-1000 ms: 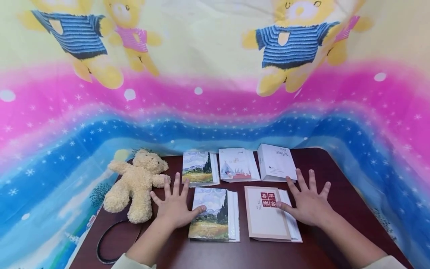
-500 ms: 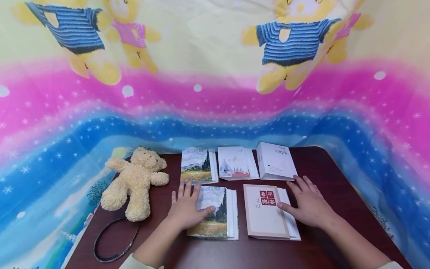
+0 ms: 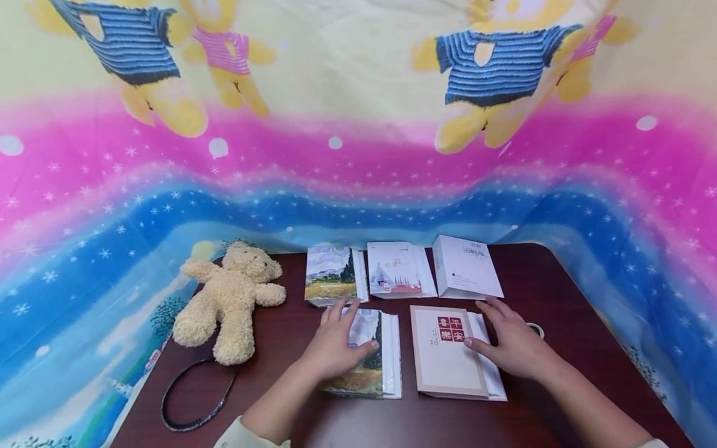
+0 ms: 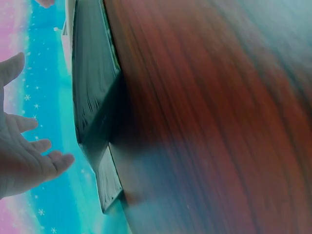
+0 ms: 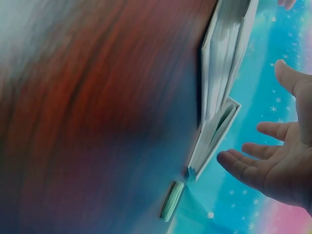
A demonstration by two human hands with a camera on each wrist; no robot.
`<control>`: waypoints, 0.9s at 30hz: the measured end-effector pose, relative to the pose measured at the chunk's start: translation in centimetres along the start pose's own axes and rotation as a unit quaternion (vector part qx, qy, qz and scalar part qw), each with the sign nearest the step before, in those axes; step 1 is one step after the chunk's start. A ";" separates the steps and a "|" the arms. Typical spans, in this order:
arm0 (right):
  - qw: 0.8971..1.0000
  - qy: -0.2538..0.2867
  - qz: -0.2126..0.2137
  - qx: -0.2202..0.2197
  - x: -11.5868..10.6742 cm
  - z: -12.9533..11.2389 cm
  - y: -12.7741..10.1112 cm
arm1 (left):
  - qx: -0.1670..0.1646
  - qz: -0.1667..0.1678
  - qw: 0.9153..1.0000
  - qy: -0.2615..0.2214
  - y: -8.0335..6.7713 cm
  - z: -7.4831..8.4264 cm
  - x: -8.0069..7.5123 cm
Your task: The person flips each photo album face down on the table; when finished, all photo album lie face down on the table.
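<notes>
My left hand [image 3: 338, 345] hovers over the front-left photo album [image 3: 358, 379], whose cover carries a painted landscape with dark trees. It covers part of that cover, with the fingers loosely extended. Beside the front-right album [image 3: 445, 367], cream with red square characters, is my right hand [image 3: 515, 342], its thumb over the cover's right side. In the left wrist view, the left hand [image 4: 24, 156] stands apart from the thick page edges of an album [image 4: 95, 63]. The right wrist view likewise shows a gap between the right hand [image 5: 282, 151] and an album [image 5: 222, 58]. Neither hand holds anything.
Behind stand a landscape album [image 3: 330, 274], a white album with a tent picture [image 3: 394, 270] and a tilted white album [image 3: 467, 267]. A teddy bear [image 3: 232, 302] and a black hoop [image 3: 165, 398] lie at left. A pale green ring [image 3: 538, 328] shows behind the right hand.
My left hand has moved right, from the album's left side to over its cover, its spread fingers drawing closer together. The right hand's fingers have also come together, and the pale green ring now shows.
</notes>
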State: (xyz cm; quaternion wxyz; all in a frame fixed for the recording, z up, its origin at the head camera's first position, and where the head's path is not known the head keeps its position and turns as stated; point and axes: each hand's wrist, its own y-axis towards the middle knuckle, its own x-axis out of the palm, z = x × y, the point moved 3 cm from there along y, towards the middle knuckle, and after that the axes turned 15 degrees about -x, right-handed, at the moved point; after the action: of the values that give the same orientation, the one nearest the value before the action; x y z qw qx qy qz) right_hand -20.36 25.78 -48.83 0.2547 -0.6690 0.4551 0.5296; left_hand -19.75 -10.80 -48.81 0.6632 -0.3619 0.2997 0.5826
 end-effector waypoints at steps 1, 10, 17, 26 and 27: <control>1.000 0.004 -0.001 0.000 0.0 -0.1 0.0 | 0.002 -0.007 1.000 -0.015 0.0 0.2 0.0; 1.000 0.028 -0.001 -0.007 0.0 -0.2 -0.5 | 0.010 -0.029 0.995 -0.098 0.1 1.3 0.3; 0.999 0.049 0.001 -0.016 0.0 -0.2 -0.5 | -0.003 -0.082 0.983 -0.166 0.3 2.1 1.4; 0.996 0.094 -0.010 -0.003 0.0 -0.1 -0.5 | -0.018 -0.113 0.976 -0.186 0.7 3.4 2.9; 0.995 0.097 -0.011 0.000 0.0 0.0 -0.5 | -0.020 -0.117 0.975 -0.188 0.7 3.5 3.0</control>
State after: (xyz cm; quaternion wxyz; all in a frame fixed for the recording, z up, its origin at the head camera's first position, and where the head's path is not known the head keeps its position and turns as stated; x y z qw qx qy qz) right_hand -19.93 25.96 -48.93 0.2153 -0.7220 0.4704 0.4593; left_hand -20.10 -6.18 -49.41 0.7640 -0.2916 0.1131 0.5643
